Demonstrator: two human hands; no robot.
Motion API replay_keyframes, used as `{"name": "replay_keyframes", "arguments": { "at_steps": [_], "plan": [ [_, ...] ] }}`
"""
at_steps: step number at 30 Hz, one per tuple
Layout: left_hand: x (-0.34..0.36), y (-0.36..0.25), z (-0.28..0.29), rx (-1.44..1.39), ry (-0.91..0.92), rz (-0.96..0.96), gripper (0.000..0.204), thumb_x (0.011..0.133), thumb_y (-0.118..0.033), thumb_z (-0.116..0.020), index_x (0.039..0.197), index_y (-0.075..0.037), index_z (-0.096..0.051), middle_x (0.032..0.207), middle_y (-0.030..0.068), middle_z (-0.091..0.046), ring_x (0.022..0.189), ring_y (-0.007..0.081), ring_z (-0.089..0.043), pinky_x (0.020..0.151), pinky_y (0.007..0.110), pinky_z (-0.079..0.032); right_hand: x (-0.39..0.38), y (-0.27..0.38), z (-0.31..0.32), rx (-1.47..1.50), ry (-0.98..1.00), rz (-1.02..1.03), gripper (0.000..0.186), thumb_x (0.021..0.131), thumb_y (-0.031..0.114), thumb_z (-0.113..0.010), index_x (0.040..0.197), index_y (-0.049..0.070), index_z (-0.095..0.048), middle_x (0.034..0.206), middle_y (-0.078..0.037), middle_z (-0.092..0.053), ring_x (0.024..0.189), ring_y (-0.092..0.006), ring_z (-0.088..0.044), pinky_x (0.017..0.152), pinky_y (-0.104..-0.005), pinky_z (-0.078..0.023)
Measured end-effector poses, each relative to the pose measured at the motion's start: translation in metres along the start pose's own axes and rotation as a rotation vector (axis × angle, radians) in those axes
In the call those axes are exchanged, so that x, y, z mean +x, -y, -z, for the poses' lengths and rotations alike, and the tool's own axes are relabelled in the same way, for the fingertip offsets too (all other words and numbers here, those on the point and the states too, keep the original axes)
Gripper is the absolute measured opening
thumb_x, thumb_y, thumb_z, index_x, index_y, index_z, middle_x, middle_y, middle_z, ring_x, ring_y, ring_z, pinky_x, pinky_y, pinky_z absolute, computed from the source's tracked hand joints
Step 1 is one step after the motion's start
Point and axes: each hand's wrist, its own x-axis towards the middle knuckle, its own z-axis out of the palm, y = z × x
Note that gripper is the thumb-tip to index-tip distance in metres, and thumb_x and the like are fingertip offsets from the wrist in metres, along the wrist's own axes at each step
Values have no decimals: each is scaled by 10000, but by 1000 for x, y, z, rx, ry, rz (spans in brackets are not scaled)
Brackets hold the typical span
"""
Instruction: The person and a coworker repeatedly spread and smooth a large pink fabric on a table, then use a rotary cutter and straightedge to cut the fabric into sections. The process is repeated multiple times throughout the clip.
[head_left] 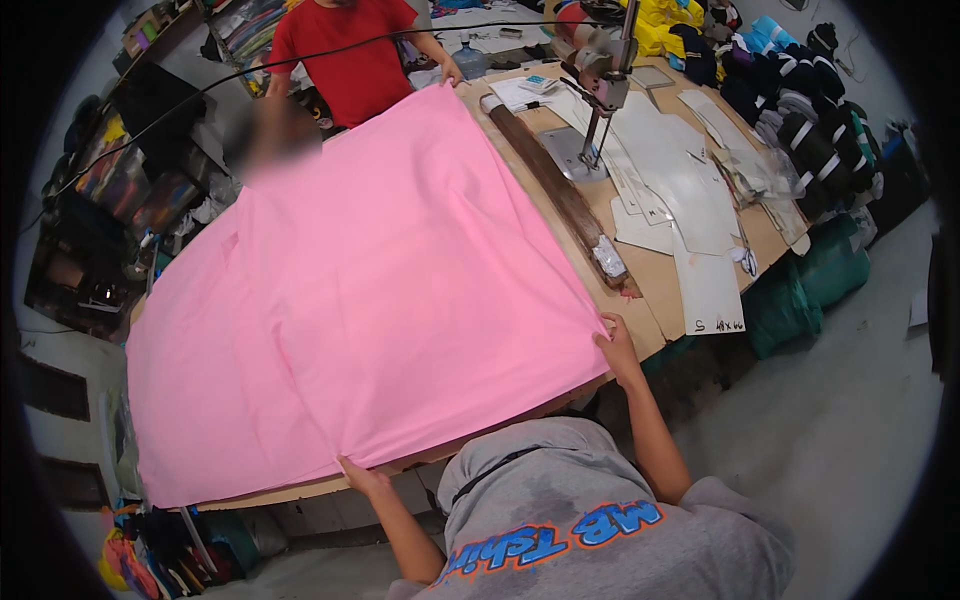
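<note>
Pink fabric (380,290) lies spread over the worktop (655,315), gripped by the left hand (367,479) at the worktop's near edge and the right hand (619,347) toward its near-right corner, a red-shirted co-worker (345,62) beyond it.

A grey floor (850,400) is spreading right of the brown table (655,300); a pale wall (885,75) is standing beyond it.

Free passage above the pink cloth (380,270); rightward obstacles: brown bar (546,172), upright machine (603,90).
</note>
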Motion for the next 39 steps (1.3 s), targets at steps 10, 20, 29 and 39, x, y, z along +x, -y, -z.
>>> {"name": "replay_keyframes", "arguments": {
  "at_steps": [10,20,29,39],
  "plan": [
    [15,-33,-50,-59,53,-183,786,1052,-537,-547,1466,123,-448,1462,242,-525,1339,319,-523,1150,449,-433,18,-3,11,71,66,6,279,1067,268,-590,975,10,-638,843,-5,-573,807,-126,-507,746,-320,-437],
    [29,-16,16,-4,-25,-218,744,1090,-492,-456,1516,115,-396,1540,245,-461,1417,340,-476,1126,453,-432,18,-10,15,-153,-222,262,378,1049,296,-603,921,-60,-594,780,-218,-568,729,-278,-515,732,-413,-458],
    [42,5,43,258,13,-175,461,1063,-351,-575,1348,11,-591,1214,97,-654,1046,214,-636,863,369,-515,26,-59,17,-178,-61,102,252,1052,254,-647,905,50,-620,721,15,-546,632,-73,-470,573,-276,-390],
    [59,-15,39,506,109,-283,447,1038,-305,-661,1321,36,-604,1190,106,-677,1018,199,-644,875,357,-524,23,-58,28,-118,5,13,231,1005,215,-682,940,-3,-645,803,-35,-598,760,-135,-523,701,-328,-444]
  ]
}}
